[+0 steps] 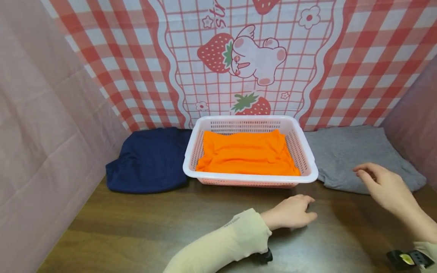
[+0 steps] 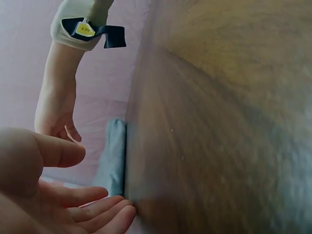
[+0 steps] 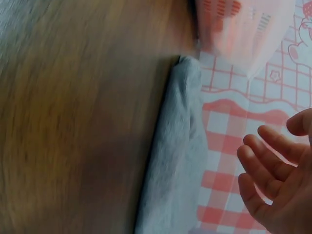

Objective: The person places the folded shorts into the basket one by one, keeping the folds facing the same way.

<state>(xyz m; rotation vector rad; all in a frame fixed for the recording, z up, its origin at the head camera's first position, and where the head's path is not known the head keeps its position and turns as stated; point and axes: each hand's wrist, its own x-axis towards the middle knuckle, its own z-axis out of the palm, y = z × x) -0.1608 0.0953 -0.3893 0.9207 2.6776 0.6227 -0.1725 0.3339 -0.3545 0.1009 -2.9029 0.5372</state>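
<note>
A folded grey cloth (image 1: 351, 155) lies on the table to the right of a white plastic basket (image 1: 250, 177). My right hand (image 1: 387, 185) hovers over the front of that cloth, its fingers loosely bent and holding nothing. In front of the basket's right corner, my left hand (image 1: 291, 212) is above the table with fingers spread a little and nothing in them. Inside the basket sits a folded orange cloth (image 1: 247, 153). In the right wrist view the grey cloth (image 3: 173, 161) shows as a low stack beside the right hand (image 3: 278, 175), apart from its fingers.
A folded navy cloth (image 1: 150, 161) lies left of the basket. Behind everything hangs a red-and-white checked curtain (image 1: 133, 49) with strawberry prints. Pink fabric (image 1: 51, 113) closes off the left side, and more stands at the right. The tabletop (image 1: 136, 223) is dark wood.
</note>
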